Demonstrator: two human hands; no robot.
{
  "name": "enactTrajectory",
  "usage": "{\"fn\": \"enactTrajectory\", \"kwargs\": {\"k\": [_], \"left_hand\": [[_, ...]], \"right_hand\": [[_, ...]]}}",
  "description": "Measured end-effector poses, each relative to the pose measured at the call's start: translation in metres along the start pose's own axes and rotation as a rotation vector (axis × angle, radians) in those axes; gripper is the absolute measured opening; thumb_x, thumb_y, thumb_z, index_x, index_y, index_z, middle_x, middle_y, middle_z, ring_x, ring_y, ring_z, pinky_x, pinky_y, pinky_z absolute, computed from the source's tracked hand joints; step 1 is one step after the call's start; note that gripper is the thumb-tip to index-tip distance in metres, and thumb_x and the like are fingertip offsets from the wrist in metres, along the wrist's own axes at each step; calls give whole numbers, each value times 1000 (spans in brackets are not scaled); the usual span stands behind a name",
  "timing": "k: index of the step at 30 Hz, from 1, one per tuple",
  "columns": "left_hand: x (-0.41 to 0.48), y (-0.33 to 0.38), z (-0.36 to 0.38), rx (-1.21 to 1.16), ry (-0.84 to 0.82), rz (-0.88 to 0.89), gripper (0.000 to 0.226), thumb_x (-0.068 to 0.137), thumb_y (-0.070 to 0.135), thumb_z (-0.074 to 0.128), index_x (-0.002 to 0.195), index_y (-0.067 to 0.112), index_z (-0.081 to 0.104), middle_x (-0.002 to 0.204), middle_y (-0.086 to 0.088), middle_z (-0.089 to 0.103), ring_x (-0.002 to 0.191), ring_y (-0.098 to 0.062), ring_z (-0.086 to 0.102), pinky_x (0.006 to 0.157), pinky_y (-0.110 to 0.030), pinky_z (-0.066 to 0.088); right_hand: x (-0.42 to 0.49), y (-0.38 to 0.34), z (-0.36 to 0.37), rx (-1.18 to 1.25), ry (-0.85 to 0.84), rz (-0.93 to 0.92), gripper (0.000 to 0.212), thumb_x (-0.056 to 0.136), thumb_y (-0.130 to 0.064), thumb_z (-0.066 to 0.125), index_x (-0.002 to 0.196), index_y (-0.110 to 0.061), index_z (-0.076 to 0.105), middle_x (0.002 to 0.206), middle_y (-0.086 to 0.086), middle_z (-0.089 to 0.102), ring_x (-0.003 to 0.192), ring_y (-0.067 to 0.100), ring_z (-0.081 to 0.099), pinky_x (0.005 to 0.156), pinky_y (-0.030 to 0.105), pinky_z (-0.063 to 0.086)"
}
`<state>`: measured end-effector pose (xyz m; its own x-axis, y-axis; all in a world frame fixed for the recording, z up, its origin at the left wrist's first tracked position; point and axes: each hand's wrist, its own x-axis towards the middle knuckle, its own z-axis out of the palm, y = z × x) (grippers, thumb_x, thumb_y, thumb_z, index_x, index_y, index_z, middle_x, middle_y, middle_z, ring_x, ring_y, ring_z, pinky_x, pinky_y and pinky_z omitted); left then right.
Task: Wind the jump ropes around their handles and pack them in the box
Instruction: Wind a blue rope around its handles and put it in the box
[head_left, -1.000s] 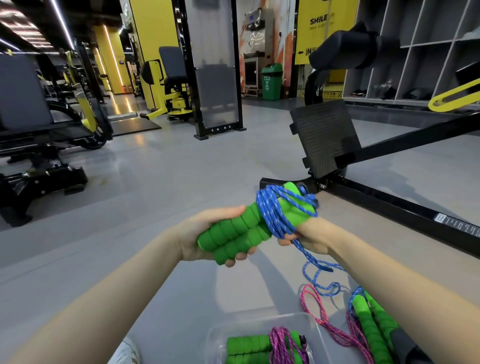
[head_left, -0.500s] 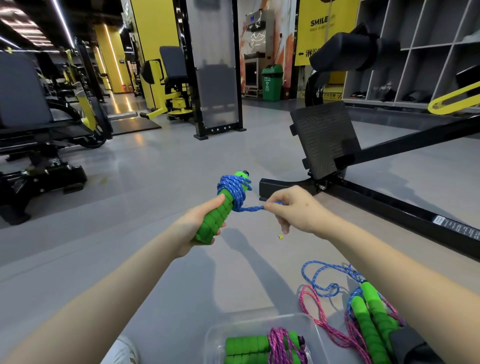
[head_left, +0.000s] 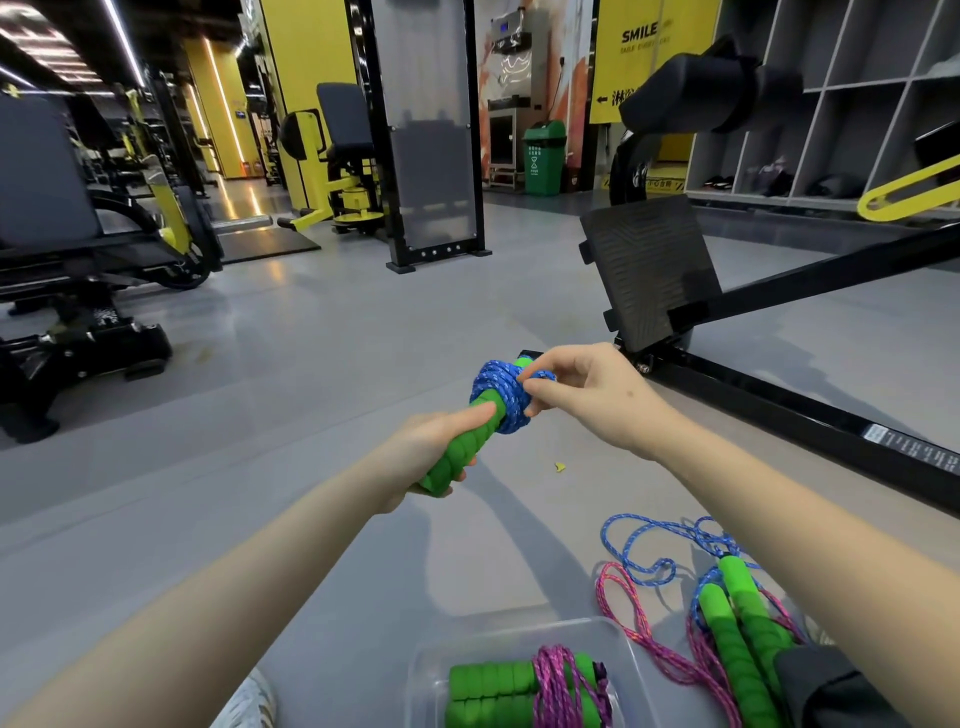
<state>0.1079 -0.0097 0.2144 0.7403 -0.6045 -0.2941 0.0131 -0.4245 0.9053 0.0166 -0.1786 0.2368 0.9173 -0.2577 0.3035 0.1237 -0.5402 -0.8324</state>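
One wound pink rope (head_left: 563, 686) lies in the clear box (head_left: 519, 631); left grip (head_left: 415, 441) clasps green handles (head_left: 460, 452), right grip (head_left: 587, 400) pinches the blue rope (head_left: 498, 397) end — tangled ropes (head_left: 727, 629) await winding.

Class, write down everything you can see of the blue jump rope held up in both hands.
The blue jump rope is a speckled braided cord wound in tight coils round the upper end of its green ribbed handle, foam by its look. It is held above the floor, tilted up and away. The left hand grips the handle's lower end, thumb along it; the right hand pinches the cord at the coil.
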Motion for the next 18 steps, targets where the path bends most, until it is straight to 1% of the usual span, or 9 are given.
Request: {"fn": "enactTrajectory", "kwargs": {"k": [3,5,6,8,10,12,14,16,18], "left_hand": [[-2,3,1,43,31,48,47,82,53,62,102,11,63,84,-5,58,68,-18,53,59,-25,42],[-3,3,2,64,22,139,35,85,47,61,94,13,61,80,-6,50,68,-18,48,56,-24,36],[-4,3,3,60,26,188,32,86,44,61,94,13,61,79,-5,48,68,-18,47,55,-24,35],[-3,2,7,28,66,292,30,89,37,61,103,11,61,74,-3,47,67,-18,45,54,-25,36],[-2,2,7,-1,88,361,30,91,34,59,108,10,58,73,-2,49,66,-18,46,58,-30,39],[-2,0,5,-82,17,310,33,88,43,59,105,14,59,81,-4,56,67,-17,53,62,-32,46],[-5,-3,2,-226,-117,192,46,77,53,56,103,16,63,85,-7,64,66,-16,59,61,-30,52],[-6,-5,1,-342,-233,125,53,74,54,54,105,13,65,83,-9,66,64,-18,59,59,-29,51],[-6,-5,3,-386,-278,115,53,74,54,54,107,13,64,82,-10,64,63,-19,58,58,-29,49]], "right_hand": [[-3,2,-3,-19,8,-10,10,87,-7,60,85,-3,68,72,12,71,71,13,69,87,30,51],[-3,3,-6,92,60,9,7,86,-3,61,83,-2,68,73,15,69,65,12,68,81,29,54],[-3,3,-7,175,95,24,6,85,-1,62,83,-2,67,73,16,68,62,12,68,76,26,56],[-2,3,-10,304,154,43,8,86,0,61,83,-4,66,70,13,66,60,12,67,73,24,57],[0,0,-11,361,194,30,11,89,-3,58,84,-8,65,67,9,64,61,11,65,75,25,56],[3,-5,-14,428,251,8,14,91,-4,54,84,-10,64,68,6,61,62,9,62,77,26,56],[4,-12,-20,416,301,-20,14,92,-7,54,86,-12,65,70,2,60,64,4,60,79,24,53],[3,-19,-27,336,298,-61,13,92,-9,55,87,-13,66,72,0,61,66,1,59,77,18,52],[1,-25,-31,283,262,-94,11,91,-7,56,89,-8,67,73,1,62,67,2,59,71,14,51]]}}
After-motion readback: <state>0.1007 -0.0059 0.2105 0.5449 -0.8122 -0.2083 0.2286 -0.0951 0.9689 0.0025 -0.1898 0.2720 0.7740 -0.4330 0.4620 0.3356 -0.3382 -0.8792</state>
